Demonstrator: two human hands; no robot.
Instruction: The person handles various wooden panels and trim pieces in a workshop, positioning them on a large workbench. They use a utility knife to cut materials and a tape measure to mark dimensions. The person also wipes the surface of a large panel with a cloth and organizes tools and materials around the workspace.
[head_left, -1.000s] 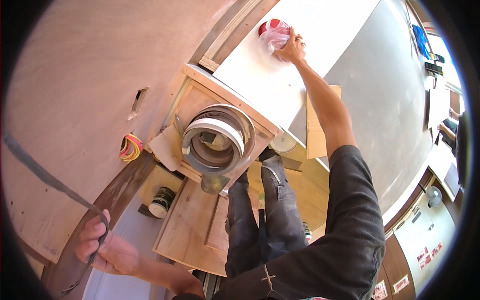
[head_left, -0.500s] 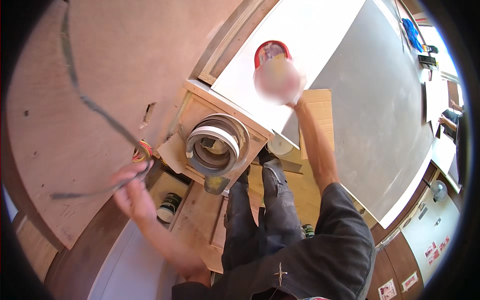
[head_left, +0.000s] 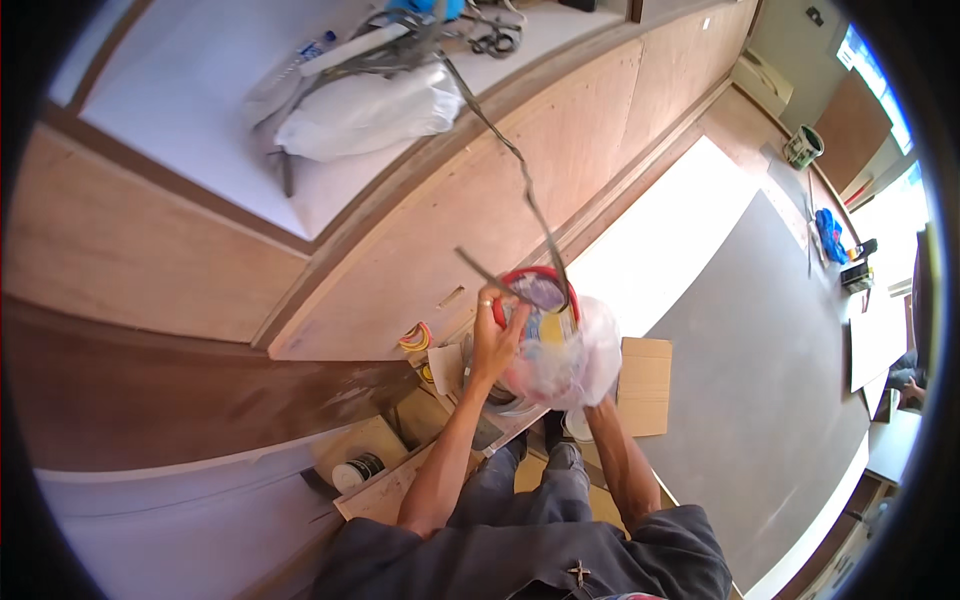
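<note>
A red-rimmed tub (head_left: 550, 328), partly wrapped in a clear plastic bag (head_left: 592, 365), is held up between my two hands. My left hand (head_left: 495, 340) grips it at the rim and side, fingers closed. My right hand (head_left: 600, 412) is under the bag on the tub's right, its fingers mostly hidden by the plastic. A dark, narrow strip (head_left: 520, 165) hangs from above, bends over the tub's mouth and ends in a loose tip near my left fingers. Whether these fingers also pinch the strip cannot be told.
A shelf (head_left: 180, 110) at upper left bears a plastic bag, scissors and loose strips. Coloured wires (head_left: 415, 337) stick out of the wooden panel. A grey board (head_left: 750, 380) stretches along the right, with cardboard (head_left: 645, 385) on its near edge. A dark-labelled can (head_left: 357, 470) stands low at left.
My hands have come together at the tub; they were apart before. The left moved right, and the strip came with it. The view has swung, bringing the cluttered shelf into sight.
</note>
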